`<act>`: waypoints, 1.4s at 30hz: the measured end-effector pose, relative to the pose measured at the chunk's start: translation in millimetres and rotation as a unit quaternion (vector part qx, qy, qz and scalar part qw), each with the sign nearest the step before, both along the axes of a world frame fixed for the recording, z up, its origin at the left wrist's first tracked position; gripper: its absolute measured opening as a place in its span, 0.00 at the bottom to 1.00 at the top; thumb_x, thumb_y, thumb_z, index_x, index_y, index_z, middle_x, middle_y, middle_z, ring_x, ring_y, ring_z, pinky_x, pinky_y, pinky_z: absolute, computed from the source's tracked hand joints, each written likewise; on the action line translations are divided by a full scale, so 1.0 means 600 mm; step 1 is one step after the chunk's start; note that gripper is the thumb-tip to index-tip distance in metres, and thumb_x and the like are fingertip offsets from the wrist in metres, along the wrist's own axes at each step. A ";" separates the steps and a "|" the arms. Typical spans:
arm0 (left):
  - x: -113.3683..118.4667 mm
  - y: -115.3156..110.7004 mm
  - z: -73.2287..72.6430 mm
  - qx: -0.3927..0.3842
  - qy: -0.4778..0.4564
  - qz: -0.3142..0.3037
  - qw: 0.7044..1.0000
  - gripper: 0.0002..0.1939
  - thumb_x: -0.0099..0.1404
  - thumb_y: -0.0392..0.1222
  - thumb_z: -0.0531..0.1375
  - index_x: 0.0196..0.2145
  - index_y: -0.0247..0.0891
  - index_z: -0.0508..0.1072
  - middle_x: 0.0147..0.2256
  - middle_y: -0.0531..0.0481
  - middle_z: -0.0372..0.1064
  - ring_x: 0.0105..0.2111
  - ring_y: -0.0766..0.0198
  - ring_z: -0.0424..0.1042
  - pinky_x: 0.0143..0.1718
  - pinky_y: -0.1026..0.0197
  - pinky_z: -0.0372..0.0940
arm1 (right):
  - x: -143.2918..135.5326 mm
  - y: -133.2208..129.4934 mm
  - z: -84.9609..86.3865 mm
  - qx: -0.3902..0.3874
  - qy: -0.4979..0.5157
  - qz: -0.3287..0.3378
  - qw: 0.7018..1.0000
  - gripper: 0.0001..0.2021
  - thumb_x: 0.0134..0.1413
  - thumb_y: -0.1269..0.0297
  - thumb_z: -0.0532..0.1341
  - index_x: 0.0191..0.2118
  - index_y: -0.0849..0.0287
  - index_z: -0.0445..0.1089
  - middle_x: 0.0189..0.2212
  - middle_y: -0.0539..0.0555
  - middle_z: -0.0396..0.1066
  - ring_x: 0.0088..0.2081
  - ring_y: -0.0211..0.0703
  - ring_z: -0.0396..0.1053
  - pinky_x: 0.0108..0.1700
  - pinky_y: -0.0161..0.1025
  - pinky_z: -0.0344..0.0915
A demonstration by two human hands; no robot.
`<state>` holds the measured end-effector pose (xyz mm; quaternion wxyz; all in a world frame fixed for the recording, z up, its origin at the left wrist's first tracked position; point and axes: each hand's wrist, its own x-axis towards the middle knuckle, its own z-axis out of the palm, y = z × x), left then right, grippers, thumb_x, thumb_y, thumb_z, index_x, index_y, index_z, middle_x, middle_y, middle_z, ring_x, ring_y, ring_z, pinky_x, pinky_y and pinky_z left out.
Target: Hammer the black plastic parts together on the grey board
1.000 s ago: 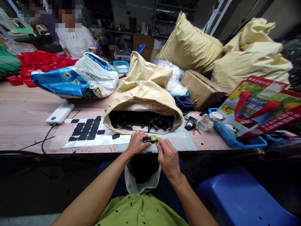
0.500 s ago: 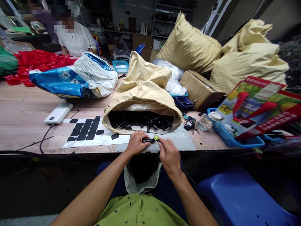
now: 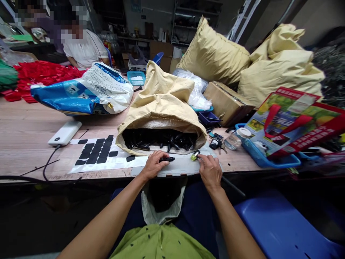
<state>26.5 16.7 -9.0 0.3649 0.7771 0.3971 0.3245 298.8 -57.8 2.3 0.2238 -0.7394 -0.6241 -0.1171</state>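
From the head camera, a long wooden table point(image 3: 24, 129) runs across a cluttered workroom with dark shelving at the back. A tan paper sack point(image 3: 161, 108) lies on its side at the middle of the table, its mouth open toward the person and full of small black parts point(image 3: 159, 139). In front of it lies a white sheet point(image 3: 107, 162) carrying rows of black pads point(image 3: 95, 153), with a white power bank point(image 3: 64, 132) and its dark cable just to the left. A blue and white printed bag point(image 3: 83, 90) lies farther back on the left, beside a heap of red pieces point(image 3: 40, 72). On the right are a cardboard box point(image 3: 226, 102), two more stuffed tan sacks point(image 3: 269, 64), a bunch of keys point(image 3: 215, 142), and a blue basket point(image 3: 269, 158) under a red-handled printed bag point(image 3: 293, 122). Another person in a white shirt point(image 3: 84, 52) sits at the far left.

Both forearms reach forward from a green spotted shirt point(image 3: 159, 244). The left hand point(image 3: 153, 165) rests on the near edge of the table, fingers curled and gripping a slim black part point(image 3: 167, 159) that points right. The right hand point(image 3: 210, 171) sits apart from it to the right, fingertips pinched on a small tool with a yellow-green head point(image 3: 194, 155), which touches the pale sheet just in front of the sack's mouth.
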 end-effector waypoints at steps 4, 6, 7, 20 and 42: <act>-0.001 0.000 0.000 0.000 0.012 -0.004 1.000 0.10 0.68 0.44 0.59 0.44 0.42 0.76 0.41 0.49 0.74 0.45 0.56 0.68 0.49 0.55 0.60 | 0.016 0.018 -0.005 0.006 0.017 0.007 1.000 0.12 0.61 0.72 0.60 0.46 0.54 0.78 0.36 0.54 0.73 0.39 0.47 0.62 0.42 0.40 0.55; 0.000 -0.001 0.001 0.003 0.030 -0.004 1.000 0.11 0.69 0.45 0.57 0.45 0.42 0.77 0.41 0.49 0.75 0.45 0.56 0.67 0.49 0.54 0.59 | 0.017 0.025 -0.007 0.013 0.026 0.000 1.000 0.11 0.60 0.71 0.60 0.45 0.55 0.77 0.36 0.54 0.73 0.40 0.47 0.63 0.42 0.40 0.55; 0.000 -0.001 0.002 0.004 0.039 -0.004 0.999 0.12 0.70 0.46 0.57 0.45 0.43 0.78 0.41 0.50 0.76 0.44 0.56 0.67 0.49 0.54 0.59 | 0.016 0.027 -0.008 0.016 0.026 -0.007 1.000 0.10 0.60 0.70 0.60 0.44 0.56 0.76 0.36 0.54 0.72 0.40 0.47 0.63 0.42 0.41 0.54; 0.001 -0.006 0.014 -0.013 0.105 -0.015 0.994 0.19 0.74 0.50 0.50 0.42 0.43 0.79 0.37 0.51 0.77 0.42 0.57 0.66 0.48 0.55 0.59 | 0.000 0.031 -0.025 -0.003 -0.038 -0.075 0.996 0.10 0.61 0.62 0.59 0.45 0.58 0.74 0.39 0.58 0.68 0.42 0.50 0.60 0.41 0.42 0.50; -0.007 -0.202 -0.047 0.007 0.216 -0.162 0.963 0.12 0.72 0.46 0.56 0.47 0.44 0.76 0.41 0.46 0.73 0.43 0.56 0.70 0.45 0.54 0.64 | 0.002 0.034 -0.030 0.001 -0.054 -0.079 0.995 0.10 0.61 0.61 0.59 0.43 0.58 0.74 0.38 0.58 0.68 0.42 0.51 0.60 0.40 0.43 0.49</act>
